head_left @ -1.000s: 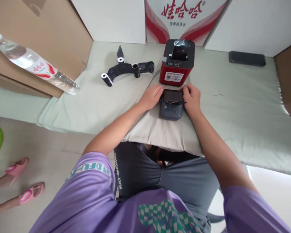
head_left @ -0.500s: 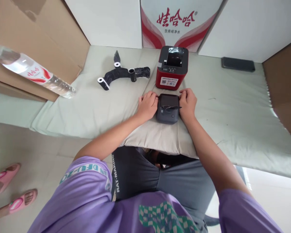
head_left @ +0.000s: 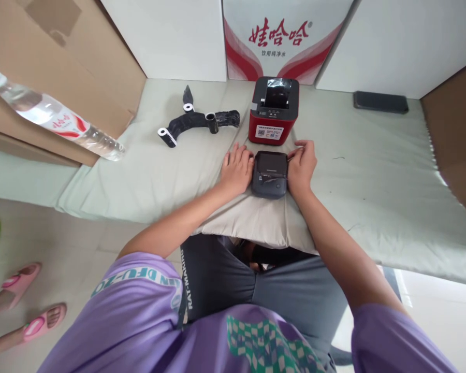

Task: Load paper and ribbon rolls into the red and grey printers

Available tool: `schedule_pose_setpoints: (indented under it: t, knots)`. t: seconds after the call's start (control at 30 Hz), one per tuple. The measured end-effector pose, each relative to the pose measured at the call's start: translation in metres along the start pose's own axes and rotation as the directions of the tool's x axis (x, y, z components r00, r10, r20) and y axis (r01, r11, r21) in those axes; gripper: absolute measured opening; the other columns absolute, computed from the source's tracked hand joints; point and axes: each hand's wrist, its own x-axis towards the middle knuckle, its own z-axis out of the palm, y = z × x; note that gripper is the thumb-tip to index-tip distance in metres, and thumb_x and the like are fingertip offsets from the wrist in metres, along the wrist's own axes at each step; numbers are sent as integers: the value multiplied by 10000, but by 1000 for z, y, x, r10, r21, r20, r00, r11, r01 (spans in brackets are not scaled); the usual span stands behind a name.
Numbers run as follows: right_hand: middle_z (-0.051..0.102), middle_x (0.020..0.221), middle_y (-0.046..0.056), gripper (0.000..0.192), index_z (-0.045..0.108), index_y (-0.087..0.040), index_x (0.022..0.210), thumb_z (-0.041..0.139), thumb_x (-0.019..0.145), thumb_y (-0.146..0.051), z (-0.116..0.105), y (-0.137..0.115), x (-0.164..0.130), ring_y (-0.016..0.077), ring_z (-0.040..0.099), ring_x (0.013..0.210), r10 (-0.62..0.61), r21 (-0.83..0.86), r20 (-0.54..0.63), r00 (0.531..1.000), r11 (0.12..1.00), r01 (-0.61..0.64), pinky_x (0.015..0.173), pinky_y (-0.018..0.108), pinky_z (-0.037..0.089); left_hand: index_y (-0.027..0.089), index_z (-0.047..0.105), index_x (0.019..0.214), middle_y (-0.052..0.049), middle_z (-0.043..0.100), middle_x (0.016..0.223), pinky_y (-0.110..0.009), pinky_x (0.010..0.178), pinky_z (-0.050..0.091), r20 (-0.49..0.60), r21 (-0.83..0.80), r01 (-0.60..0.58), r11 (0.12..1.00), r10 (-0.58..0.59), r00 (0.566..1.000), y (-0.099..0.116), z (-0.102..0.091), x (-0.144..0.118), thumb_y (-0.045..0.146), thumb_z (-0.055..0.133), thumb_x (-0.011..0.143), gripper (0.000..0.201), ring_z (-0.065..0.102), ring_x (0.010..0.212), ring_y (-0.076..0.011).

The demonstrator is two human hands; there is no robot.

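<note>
The mattress (head_left: 373, 171) lies bare to the right — open room there. Near its front edge the dark printer (head_left: 270, 174) sits on a pillow (head_left: 252, 220), left hand (head_left: 236, 171) and right hand (head_left: 301, 168) pressed flat against its sides, neither clenched.

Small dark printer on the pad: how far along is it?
The small dark printer looks closed, a black strip poking from its slot. The left hand and right hand flank it, touching its sides. The red printer behind stands open-topped; black rolls lie loose.
</note>
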Motion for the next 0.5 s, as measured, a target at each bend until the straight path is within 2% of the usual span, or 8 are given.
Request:
schedule_pose_setpoints:
  t: [0.17,0.5]
  knots:
    - [593,724,-20,316,535,-257,1067,348,1097,-509,2,2,0,188,601,671,6,36,-14,1000,999,-5,839,420,517,167,545,1506,-90,394,1773,-508,1425,149,-19,19,-19,1000,19,1000,-2,4,0,321,151,1131,565,168,1731,-250]
    - [586,718,-22,269,556,-244,1026,377,1078,-438,1,2,6,175,583,666,46,54,47,998,997,-49,809,391,497,208,597,1435,-62,465,1738,-528,1424,190,-38,-15,12,1000,-12,999,-1,2,0,342,174,1135,535,310,1685,-221]
